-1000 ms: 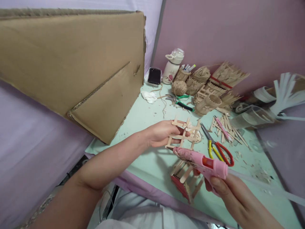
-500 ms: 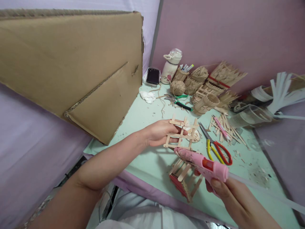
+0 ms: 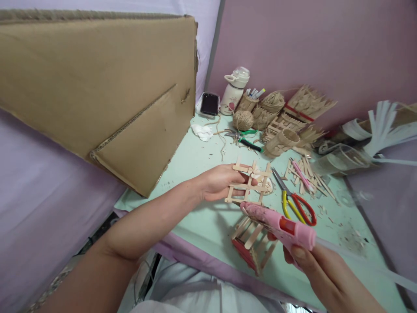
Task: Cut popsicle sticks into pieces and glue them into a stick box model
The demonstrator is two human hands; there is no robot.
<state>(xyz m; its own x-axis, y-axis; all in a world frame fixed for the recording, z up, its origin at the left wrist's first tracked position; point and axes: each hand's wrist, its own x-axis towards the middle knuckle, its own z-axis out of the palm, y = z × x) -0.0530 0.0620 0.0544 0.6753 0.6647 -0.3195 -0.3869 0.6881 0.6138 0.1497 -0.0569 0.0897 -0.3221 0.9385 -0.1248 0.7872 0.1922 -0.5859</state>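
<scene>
My left hand is closed on a small lattice of wooden sticks, holding it up above the table. A pink hot glue gun is gripped in my right hand, its nozzle at the lattice's lower edge; whether the tip touches the wood I cannot tell. A long clear glue stick runs out of the gun's back. Under the gun, a stick-built frame with a red side sits on the table, partly hidden. Behind the lattice lies a round pale piece.
A large cardboard panel stands at left. Red-and-yellow-handled scissors, loose sticks and a pink pen lie to the right. Farther back are green-handled pruners, a twine ball, a bottle and a clear cup.
The glue gun and my right hand have shifted very slightly to the right along the lattice's lower edge. My left hand holds the lattice almost still.
</scene>
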